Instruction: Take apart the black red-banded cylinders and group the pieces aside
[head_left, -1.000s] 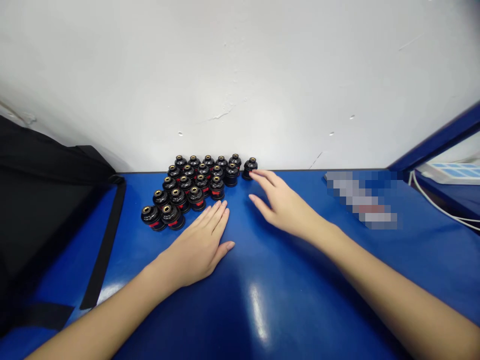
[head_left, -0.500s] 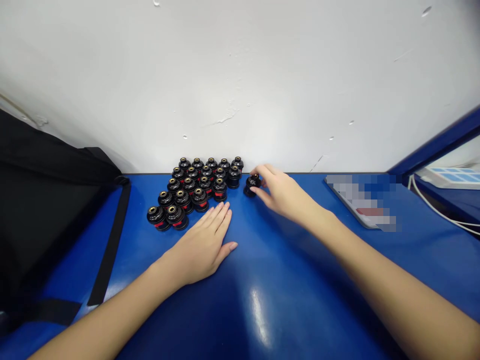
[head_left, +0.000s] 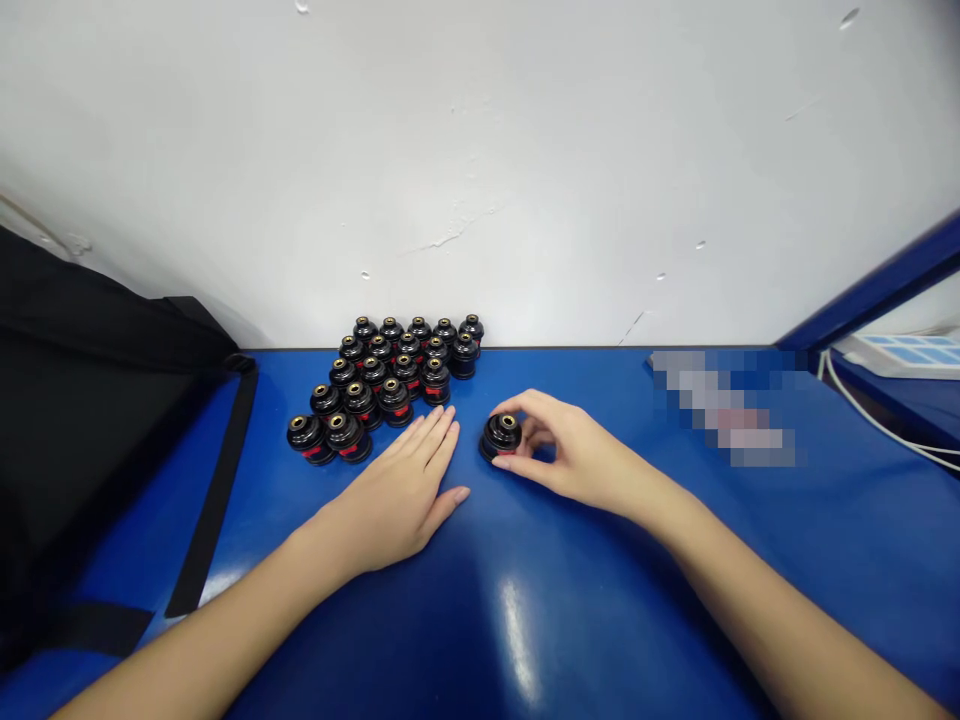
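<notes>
My right hand has its thumb and fingers around one glossy black bushing, which has a brass-coloured centre hole and a red mark low on its side. That piece is upright, at or just above the blue table. To its left my left hand lies flat with the fingers stretched out, holding nothing. Its fingertips are close to the front right edge of a group of similar black bushings, arranged upright in slanting rows near the wall. Red marks show on several of them.
A black bag with a strap takes up the left of the blue table. The white wall borders the back. On the right are a blurred flat item, a white cable and a blue frame bar.
My right hand has brought the single bushing from near the wall toward me, now level with my left fingertips. My left hand stays flat in place.
</notes>
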